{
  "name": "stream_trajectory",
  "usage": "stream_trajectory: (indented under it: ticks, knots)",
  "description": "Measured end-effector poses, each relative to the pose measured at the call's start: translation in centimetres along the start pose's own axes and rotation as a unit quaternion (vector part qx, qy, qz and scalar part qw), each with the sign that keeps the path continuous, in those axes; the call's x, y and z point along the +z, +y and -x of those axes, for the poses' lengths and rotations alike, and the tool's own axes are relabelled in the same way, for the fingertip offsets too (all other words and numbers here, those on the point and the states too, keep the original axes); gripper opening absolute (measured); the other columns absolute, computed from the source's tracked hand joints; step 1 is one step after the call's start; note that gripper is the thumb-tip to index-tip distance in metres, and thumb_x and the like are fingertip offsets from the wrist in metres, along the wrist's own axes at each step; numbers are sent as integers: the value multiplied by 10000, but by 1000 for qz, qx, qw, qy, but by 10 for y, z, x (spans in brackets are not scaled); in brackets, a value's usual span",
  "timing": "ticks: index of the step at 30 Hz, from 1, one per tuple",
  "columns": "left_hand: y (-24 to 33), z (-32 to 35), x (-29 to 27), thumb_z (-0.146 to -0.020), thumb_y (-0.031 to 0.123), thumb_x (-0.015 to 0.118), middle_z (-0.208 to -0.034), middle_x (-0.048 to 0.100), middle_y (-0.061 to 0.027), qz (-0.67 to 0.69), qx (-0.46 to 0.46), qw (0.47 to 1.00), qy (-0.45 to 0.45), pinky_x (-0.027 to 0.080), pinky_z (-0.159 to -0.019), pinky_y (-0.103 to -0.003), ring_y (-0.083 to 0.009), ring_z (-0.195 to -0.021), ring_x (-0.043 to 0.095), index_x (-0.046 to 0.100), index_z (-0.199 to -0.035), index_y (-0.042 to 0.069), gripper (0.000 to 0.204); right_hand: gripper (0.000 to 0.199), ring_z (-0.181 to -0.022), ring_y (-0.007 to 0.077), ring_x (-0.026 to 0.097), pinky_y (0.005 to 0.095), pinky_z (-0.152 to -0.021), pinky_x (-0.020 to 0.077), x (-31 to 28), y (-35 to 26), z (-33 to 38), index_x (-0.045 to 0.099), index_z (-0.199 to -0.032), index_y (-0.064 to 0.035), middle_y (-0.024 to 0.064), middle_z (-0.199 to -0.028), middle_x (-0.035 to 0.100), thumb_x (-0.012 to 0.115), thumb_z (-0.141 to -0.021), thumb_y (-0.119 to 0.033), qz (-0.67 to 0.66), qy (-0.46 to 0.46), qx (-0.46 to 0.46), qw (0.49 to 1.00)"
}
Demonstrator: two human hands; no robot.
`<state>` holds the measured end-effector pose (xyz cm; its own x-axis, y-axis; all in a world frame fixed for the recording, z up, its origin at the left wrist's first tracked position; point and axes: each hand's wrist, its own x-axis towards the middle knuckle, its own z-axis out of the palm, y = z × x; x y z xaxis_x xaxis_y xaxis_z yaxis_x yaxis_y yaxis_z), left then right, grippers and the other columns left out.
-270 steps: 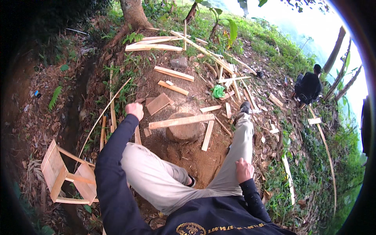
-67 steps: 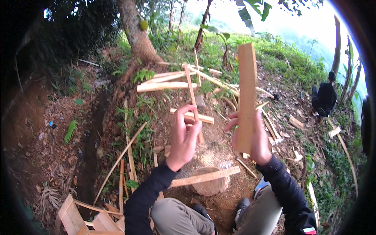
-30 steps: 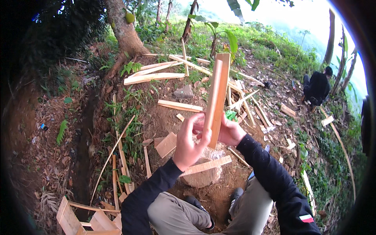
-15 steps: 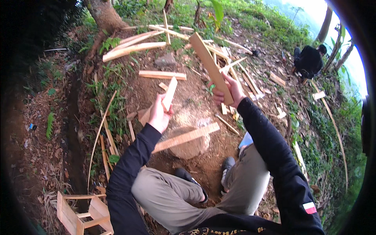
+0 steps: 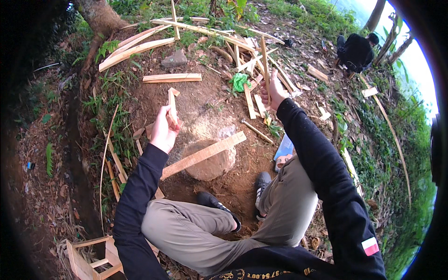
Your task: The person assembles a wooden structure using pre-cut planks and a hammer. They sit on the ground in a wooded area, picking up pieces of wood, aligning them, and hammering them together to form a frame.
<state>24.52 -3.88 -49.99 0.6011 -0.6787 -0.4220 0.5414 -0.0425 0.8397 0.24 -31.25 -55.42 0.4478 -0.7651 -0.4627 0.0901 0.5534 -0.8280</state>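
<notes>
A: What does the left hand [image 5: 163, 129] hold?

B: A short wood piece [image 5: 172, 105]. The fingers are closed around its lower end and it stands almost upright, over the bare soil on the left of the stone [image 5: 210, 163].

A: And the right hand [image 5: 273, 91]?

B: It is closed on a thin strip [image 5: 264, 65], farther away and to the right. The strip points up, away from the person. It looks like one narrow strip, but the view is small there, so I am not sure.

A: What lies near them?

B: A plank [image 5: 205, 154] rests across the stone, between the hands and the shoes. A green rag [image 5: 240, 81] is on the ground just left of the right hand. Another person [image 5: 357, 49] sits far right.
</notes>
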Motion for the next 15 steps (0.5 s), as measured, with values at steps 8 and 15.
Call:
stream_trajectory:
  ticks: [8, 15]
  knots:
    - [-18, -4, 15, -890, 291, 604, -830, 590, -43, 0, -16, 999, -29, 468, -637, -272, -140, -703, 570, 565, -994, 70, 248, 916, -1013, 335, 677, 420, -877, 523, -54, 37, -70, 661, -1151, 22, 268, -1090, 669, 369, -835, -786, 718, 85, -79, 687]
    - [-2, 0, -17, -911, 190, 498, -969, 638, -81, -56, -111, 968, -220, 526, -713, -309, -167, -789, 628, 535, -1168, -19, 334, 773, -990, 325, 681, 412, -864, 529, -74, 67, -74, 733, -1058, -49, 185, -1032, 712, 668, -690, -725, 873, 0, 1, 487]
